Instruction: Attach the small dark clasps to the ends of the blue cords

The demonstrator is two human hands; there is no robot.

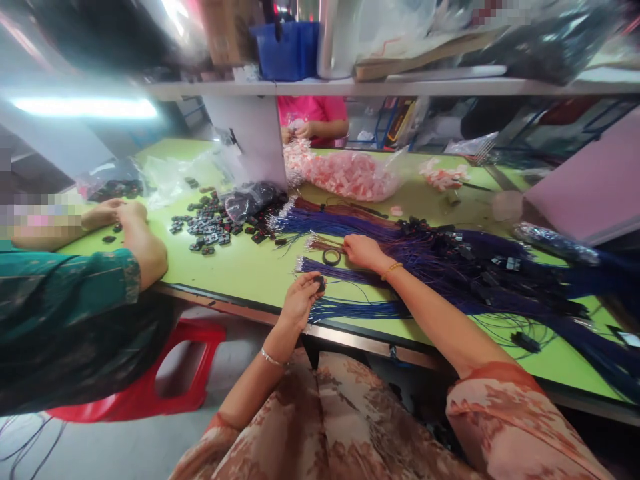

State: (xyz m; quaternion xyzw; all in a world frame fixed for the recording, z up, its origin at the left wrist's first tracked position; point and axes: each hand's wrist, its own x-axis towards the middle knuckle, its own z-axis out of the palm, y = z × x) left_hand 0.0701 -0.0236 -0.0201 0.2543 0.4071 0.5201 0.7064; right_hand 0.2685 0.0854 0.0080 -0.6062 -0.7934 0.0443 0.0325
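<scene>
A worker's left hand (299, 300) holds a small black connector (320, 284) pinched between thumb and fingers, just above the table (240, 287) near the middle of its front edge. The right hand (364, 252) reaches in behind it, fingers bent and nearly closed at the brown wires (325, 244); whether they grip a strand cannot be told.

The step in hand appears to be picking at wires with a connector at the ready. A next move would seem to call for one strand drawn clear of its neighbors, with the connector steady and turned to suit.

By count: two working hands, one connector held, one black ring (331, 264) lying between the brown wires and the purple wires (333, 270). At least four wire bunches can be told apart, counting the blue wires (360, 309) along the front edge and a thick bundle (325, 222) farther back; single strands are too many to count. Dozens of loose connectors (210, 223) lie toward the table's left end. One clear bag (350, 175) of pink pieces sits toward the far edge. Two co-workers' hands show, one pair at left (113, 212), one across (300, 130).
</scene>
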